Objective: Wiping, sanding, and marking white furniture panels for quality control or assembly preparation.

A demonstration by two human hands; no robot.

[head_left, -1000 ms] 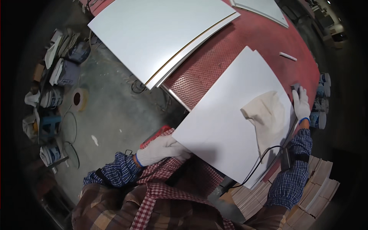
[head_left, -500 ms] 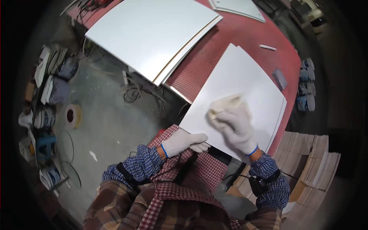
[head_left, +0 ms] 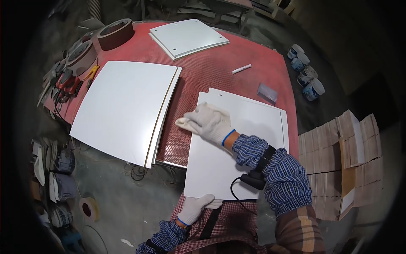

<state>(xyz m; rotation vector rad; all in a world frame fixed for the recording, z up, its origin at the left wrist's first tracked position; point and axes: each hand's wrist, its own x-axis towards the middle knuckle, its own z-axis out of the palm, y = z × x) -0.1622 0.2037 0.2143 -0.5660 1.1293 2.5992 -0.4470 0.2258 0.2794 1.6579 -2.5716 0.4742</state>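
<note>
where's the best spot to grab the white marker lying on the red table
Probably across the middle of the white marker, coming from straight above. It lies flat and alone on the red table, slightly slanted, so fingers should close across its thin width, not its ends.

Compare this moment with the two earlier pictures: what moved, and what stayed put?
The right hand swept its cloth from the white panel's right edge across to its left edge. The left hand stays on the panel's near edge; the panel remains on the red table.
</note>
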